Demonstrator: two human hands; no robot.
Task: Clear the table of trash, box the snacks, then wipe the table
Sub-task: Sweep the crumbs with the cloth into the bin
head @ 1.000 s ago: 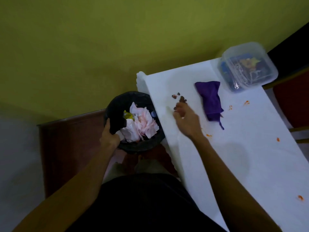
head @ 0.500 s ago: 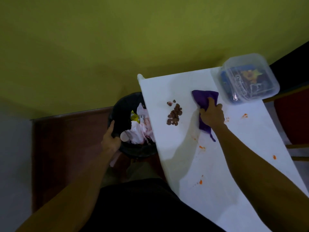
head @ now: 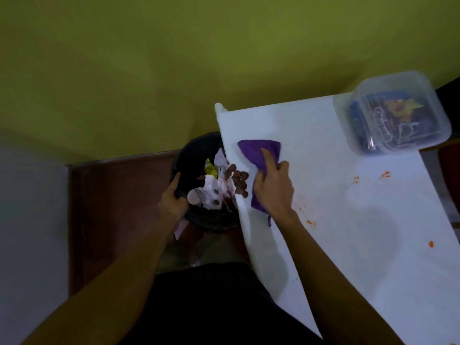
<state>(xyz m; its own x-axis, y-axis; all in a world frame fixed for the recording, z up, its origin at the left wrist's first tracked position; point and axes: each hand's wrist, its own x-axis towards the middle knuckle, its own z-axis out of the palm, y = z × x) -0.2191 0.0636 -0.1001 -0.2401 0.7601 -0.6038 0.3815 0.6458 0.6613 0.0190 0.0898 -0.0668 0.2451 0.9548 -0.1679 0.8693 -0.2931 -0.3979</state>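
Note:
My right hand [head: 273, 188] presses a purple cloth [head: 258, 151] flat on the white table [head: 348, 220], close to its left edge. A heap of brown crumbs [head: 239, 181] lies at that edge, partly over the black trash bin [head: 191, 155]. My left hand [head: 173, 199] grips the bin's rim and holds it against the table edge. Crumpled pink and white paper [head: 211, 192] and a yellow wrapper fill the bin. A shut clear plastic box of snacks [head: 393, 113] stands at the table's far right corner.
Orange stains [head: 385, 174] dot the table to the right of my right hand, with more near the right edge. A brown wooden surface [head: 112, 207] lies left of the bin. A green wall runs behind. A red chair [head: 451, 175] stands beyond the table's right edge.
My right hand took hold of the purple cloth and swept it left, pushing the brown crumbs from mid-table to the left edge over the bin. My left hand stayed on the bin.

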